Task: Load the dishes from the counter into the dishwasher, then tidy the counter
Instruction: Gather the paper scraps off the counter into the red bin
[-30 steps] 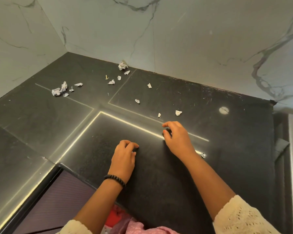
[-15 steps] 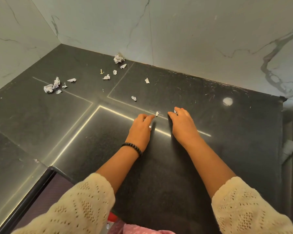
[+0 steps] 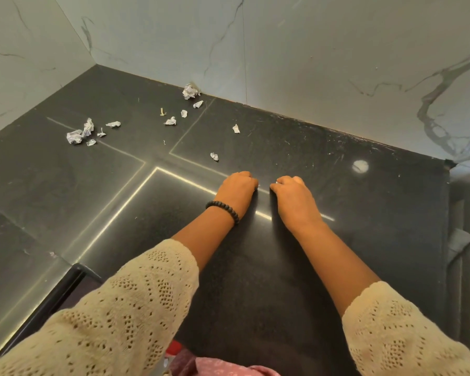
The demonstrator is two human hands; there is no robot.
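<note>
1. Head view: both hands rest on the black counter (image 3: 337, 267), close together but apart. The left hand (image 3: 236, 189) is curled into a loose fist, fingers tucked under. Whether it has a scrap inside cannot be told.
2. The right hand (image 3: 293, 196) is curled too, with a speck of white showing at its fingertips (image 3: 278, 183), likely a pinched scrap.
3. Crumpled paper scraps lie scattered farther back: a nearby scrap (image 3: 214, 156) just beyond the left hand, a small group (image 3: 171, 120) toward the wall, a bigger wad (image 3: 190, 91) against the marble wall (image 3: 323, 63), and a cluster (image 3: 79, 132) well off to the left.
4. No dishes show on the counter, so this looks like the tidying stage.
5. The scraps should be feather-light, soft and easily crushed. A fingertip pinch suits the small ones, and sweeping them into a cupped palm should work on the smooth stone. A stray breath or a quick hand could scatter them.
</note>
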